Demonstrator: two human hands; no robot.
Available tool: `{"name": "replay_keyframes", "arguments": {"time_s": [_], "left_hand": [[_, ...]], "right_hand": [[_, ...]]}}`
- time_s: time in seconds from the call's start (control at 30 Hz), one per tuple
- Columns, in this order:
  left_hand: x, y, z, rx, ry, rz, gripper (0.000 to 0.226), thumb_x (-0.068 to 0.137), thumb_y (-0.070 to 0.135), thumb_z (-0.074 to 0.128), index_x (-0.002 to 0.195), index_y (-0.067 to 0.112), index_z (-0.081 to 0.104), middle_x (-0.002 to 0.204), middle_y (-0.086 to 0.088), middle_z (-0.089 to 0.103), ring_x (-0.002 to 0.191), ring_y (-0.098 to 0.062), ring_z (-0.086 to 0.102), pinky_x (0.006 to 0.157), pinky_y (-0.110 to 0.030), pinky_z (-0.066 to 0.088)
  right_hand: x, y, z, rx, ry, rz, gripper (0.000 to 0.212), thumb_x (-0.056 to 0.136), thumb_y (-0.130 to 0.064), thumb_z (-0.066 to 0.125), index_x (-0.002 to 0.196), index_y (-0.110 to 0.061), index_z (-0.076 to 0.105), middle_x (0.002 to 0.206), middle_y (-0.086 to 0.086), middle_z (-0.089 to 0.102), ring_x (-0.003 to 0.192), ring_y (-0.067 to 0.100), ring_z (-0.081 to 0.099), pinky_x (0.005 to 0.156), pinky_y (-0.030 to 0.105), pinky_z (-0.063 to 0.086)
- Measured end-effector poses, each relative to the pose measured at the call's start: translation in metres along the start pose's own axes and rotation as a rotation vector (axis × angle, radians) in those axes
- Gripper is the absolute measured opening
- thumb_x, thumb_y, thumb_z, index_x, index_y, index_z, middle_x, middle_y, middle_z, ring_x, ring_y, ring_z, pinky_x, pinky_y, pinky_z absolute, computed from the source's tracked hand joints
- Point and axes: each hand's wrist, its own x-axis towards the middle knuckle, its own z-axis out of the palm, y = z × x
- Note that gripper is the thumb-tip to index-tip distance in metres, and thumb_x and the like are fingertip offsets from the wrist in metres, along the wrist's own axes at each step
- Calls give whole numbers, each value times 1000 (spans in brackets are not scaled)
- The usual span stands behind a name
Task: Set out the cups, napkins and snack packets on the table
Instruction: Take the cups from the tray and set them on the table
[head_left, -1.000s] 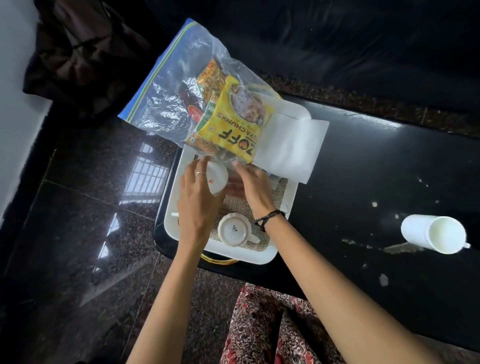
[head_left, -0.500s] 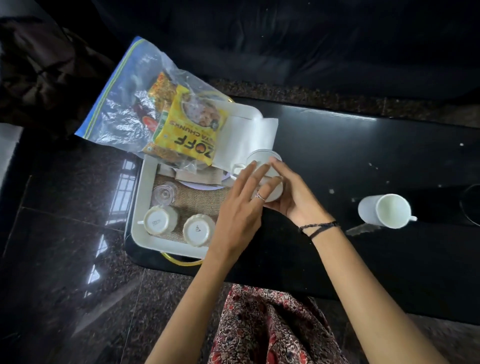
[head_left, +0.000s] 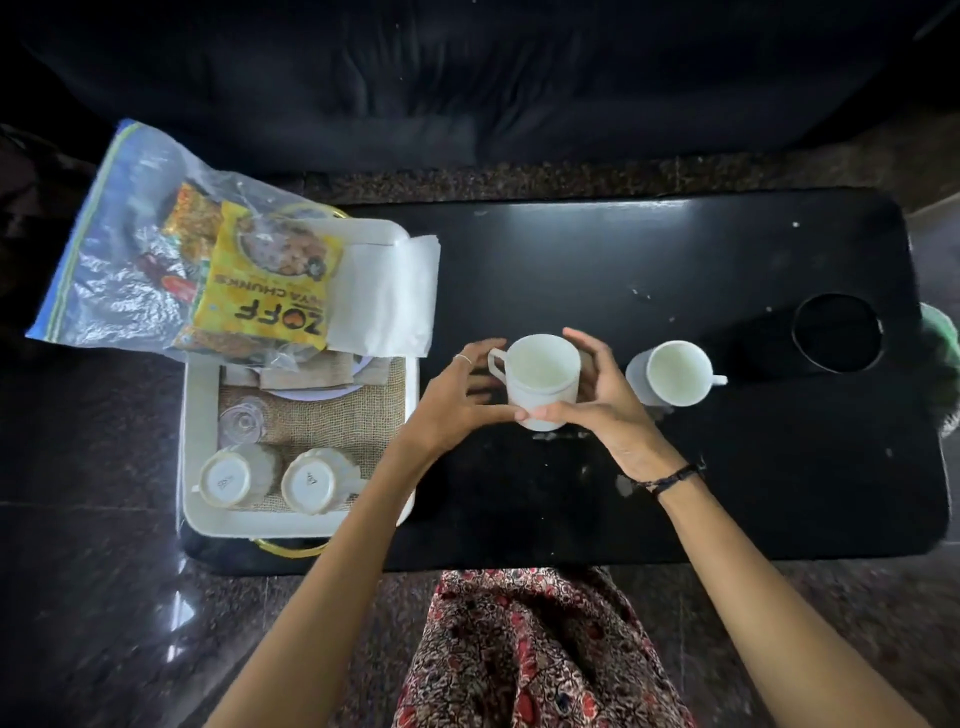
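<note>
Item: white cup (head_left: 543, 382), upright, mouth up, handle toward the left hand; stands on or just above the black table (head_left: 727, 493); contact of its base cannot be confirmed.

Hands: left hand (head_left: 457, 405) and right hand (head_left: 605, 400) cup it from either side, fingers curved round the wall, thumbs meeting at its near lower edge. Grasping, both.

Adjacent: second white cup (head_left: 670, 373), upright, just beyond the right hand, handle pointing away from it.

Stock not yet set out, all off to the left hand's side: white tray (head_left: 200, 415) holding two overturned cups (head_left: 275, 478), a clear glass (head_left: 243, 418), folded napkins (head_left: 387, 296), and a clear bag (head_left: 119, 249) with the yellow snack packet (head_left: 270, 286) inside.

Risks, as judged:
- Right-hand knuckles sit near the second cup; a wide withdrawal could knock it over.
- Glossy table surface; a cup released while tilted may slide or tip.
- The bag overhangs the tray's far edge and the napkins its edge nearest the hands; a tug on either could drag the rest off.
- Tray sits at the table's end; a push there may unseat it.
</note>
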Motion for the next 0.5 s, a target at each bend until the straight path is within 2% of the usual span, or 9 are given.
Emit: {"name": "replay_keyframes", "arguments": {"time_s": [0.07,0.17,0.27,0.37,0.43,0.5], "left_hand": [[6,1,6,163,83,61,67,60,9,86,115,17,49,111,2,59,105,-17,60,97,-28,48],[13,2,15,320,116,111,58,59,12,87,100,18,46,98,4,57,96,-19,59,87,-26,49],[16,-4,19,371,102,115,58,59,17,87,102,14,48,107,4,58,94,-13,57,81,-17,46],[16,-10,22,386,145,100,58,60,19,87,103,15,48,106,7,60,98,-14,58,85,-25,46],[16,-11,24,416,199,82,56,61,20,86,102,16,48,103,11,58,96,-10,55,79,-23,40],[18,-11,26,411,244,70,53,63,19,85,102,16,49,105,10,59,95,-7,51,78,-20,37]], "right_hand": [[0,4,-8,-75,-3,-26,81,61,4,80,120,-37,41,118,-18,53,112,-3,51,95,18,48],[4,8,-18,-210,-29,-56,74,62,-3,82,112,-43,44,119,-19,52,119,5,48,106,28,39],[9,12,-23,-324,-57,-73,75,63,-6,82,120,-37,44,120,-17,48,124,11,43,111,32,33],[13,13,-25,-379,-61,-113,78,64,-5,81,127,-33,44,124,-8,43,122,10,41,110,28,31],[17,15,-24,-424,-51,-129,79,66,-4,79,132,-29,44,124,-8,42,118,5,39,104,21,29],[21,16,-23,-461,-16,-150,78,66,-5,79,133,-25,45,123,-11,43,116,3,39,101,20,27]]}}
